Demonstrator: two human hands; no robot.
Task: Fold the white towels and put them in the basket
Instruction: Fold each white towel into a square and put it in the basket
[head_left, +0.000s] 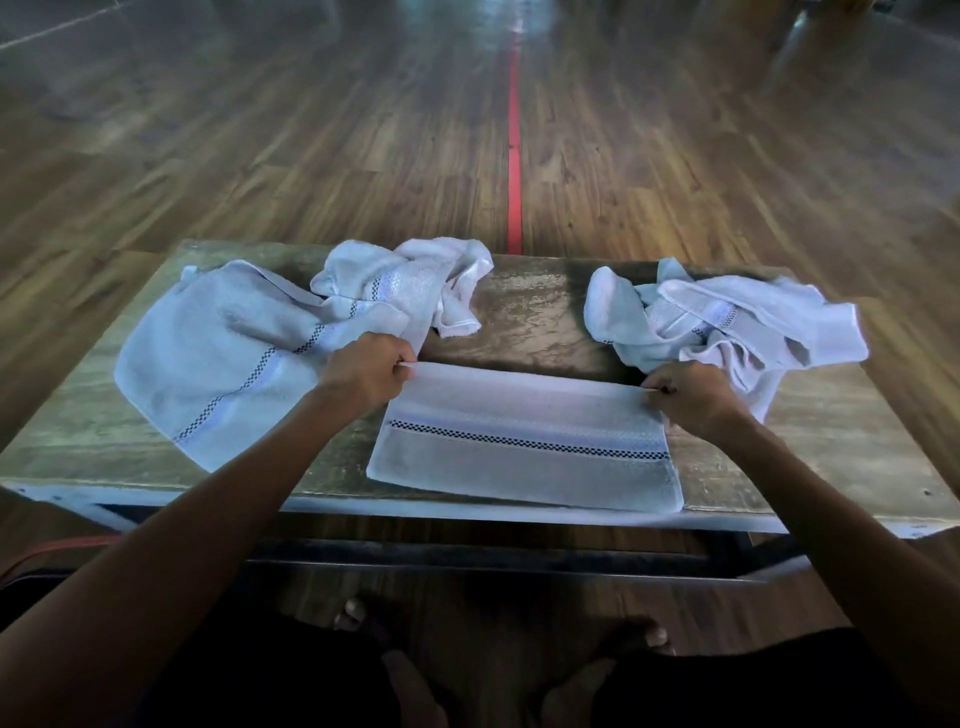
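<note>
Head view. Nearest the lens: bare feet (354, 609) on the floor under the counter's edge, dark-clothed lap at the bottom of the frame, both bare forearms reaching forward. Left hand (363, 371) at the far left corner of the folded towel (524, 441); its fingers (401, 360) are curled in and pinched on the towel's far edge. Right hand (691, 392) at the far right corner, fingers likewise closed and pinching that same edge. The folded towel is white and lies as a flat rectangle at the counter's near edge, centre-right, with a black-and-white checkered band running lengthwise across it, left to right. Counter (535, 312) is worn wood on a metal frame. Spread towel (223, 364) lies mostly flat on the counter's left side with its checkered band on the diagonal; the left hand is just beside its right edge. Behind it, at the back edge near centre, a crumpled towel (410, 283) is bunched up and touches the spread one. On the right side a second crumpled heap (727, 322) of white towelling sits just behind the right hand; I cannot tell whether it is one towel or more. Beyond the counter lies a wood-plank floor (260, 130) with a red line (514, 156) running straight away from the counter's back edge.
</note>
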